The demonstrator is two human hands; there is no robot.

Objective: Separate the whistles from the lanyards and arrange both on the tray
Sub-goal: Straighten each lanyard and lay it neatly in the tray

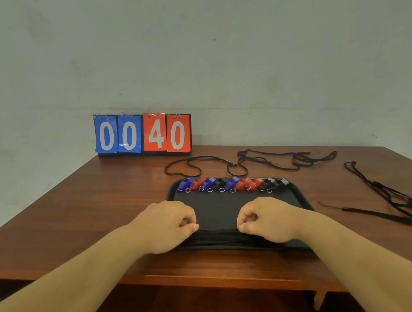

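A black tray lies on the brown table. Along its far edge runs a row of several whistles in blue, red and black, each with a small metal ring. At the tray's near edge, my left hand and my right hand each pinch a black lanyard stretched straight between them. Beneath it lie more black lanyards, bundled along the near rim. Both hands have curled fingers, thumb against forefinger.
Loose black lanyards lie on the table: a loop behind the tray, a tangle at the back, and a bunch at the right. A flip scoreboard reading 00 40 stands at the back left by the wall.
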